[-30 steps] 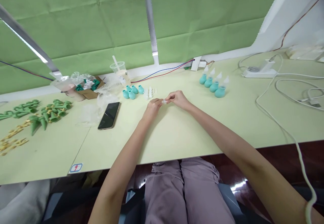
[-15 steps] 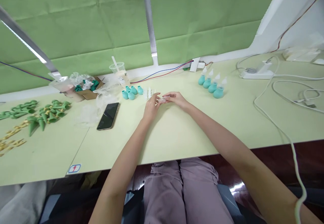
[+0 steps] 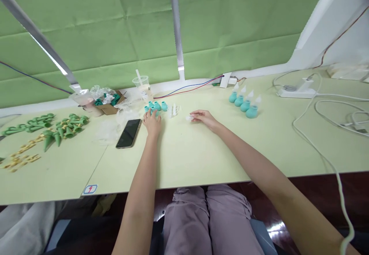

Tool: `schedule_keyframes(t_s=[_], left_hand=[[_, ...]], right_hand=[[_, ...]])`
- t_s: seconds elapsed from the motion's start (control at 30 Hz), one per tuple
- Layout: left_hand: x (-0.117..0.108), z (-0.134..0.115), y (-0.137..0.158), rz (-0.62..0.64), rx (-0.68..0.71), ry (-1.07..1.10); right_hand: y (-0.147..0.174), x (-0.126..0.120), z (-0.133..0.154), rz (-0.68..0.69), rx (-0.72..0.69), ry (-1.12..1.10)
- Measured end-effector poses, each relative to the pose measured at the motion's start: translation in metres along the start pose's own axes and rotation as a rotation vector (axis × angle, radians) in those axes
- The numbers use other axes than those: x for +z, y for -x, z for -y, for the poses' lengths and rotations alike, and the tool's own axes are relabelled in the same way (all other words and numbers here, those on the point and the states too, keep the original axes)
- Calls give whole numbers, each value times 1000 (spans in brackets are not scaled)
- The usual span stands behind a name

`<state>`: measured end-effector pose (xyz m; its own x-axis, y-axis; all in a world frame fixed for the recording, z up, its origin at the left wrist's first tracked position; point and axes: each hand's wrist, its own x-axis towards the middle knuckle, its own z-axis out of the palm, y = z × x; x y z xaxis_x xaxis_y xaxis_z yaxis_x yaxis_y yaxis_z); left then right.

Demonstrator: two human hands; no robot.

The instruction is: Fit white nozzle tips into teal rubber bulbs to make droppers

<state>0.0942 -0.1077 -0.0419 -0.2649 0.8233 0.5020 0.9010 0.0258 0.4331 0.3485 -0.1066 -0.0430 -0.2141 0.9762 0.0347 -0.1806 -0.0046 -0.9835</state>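
My left hand [image 3: 152, 124] reaches to a small group of teal rubber bulbs [image 3: 164, 106]. Its fingers are apart at the nearest bulb, and whether they touch it I cannot tell. Between the fingertips of my right hand [image 3: 204, 119] is a small translucent white nozzle [image 3: 189, 118], held just over the table. Small white plastic parts [image 3: 174, 110] stand to the right of the loose bulbs. Farther right, several teal bulbs [image 3: 251, 111] with pointed translucent nozzles stand upright in a slanting row.
A phone [image 3: 128, 133] lies left of my left hand, near clear plastic bags [image 3: 108, 130]. Behind are a drink cup with a straw [image 3: 145, 89] and a carton [image 3: 108, 109]. Green cones [image 3: 69, 132] lie far left; a power strip [image 3: 296, 91] and white cables sit right.
My left hand has left the right hand and moved left to the loose teal bulbs. My right hand stays near the middle with the nozzle. The view has shifted slightly.
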Motion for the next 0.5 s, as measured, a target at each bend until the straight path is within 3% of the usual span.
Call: schedule_keyframes(t_s=[0.33, 0.5], left_hand=[[6, 2, -5, 101, -58, 84], [4, -1, -3, -13, -33, 76]], right_hand=[[-1, -2, -2, 4, -12, 0], [0, 0, -1, 2, -4, 2]])
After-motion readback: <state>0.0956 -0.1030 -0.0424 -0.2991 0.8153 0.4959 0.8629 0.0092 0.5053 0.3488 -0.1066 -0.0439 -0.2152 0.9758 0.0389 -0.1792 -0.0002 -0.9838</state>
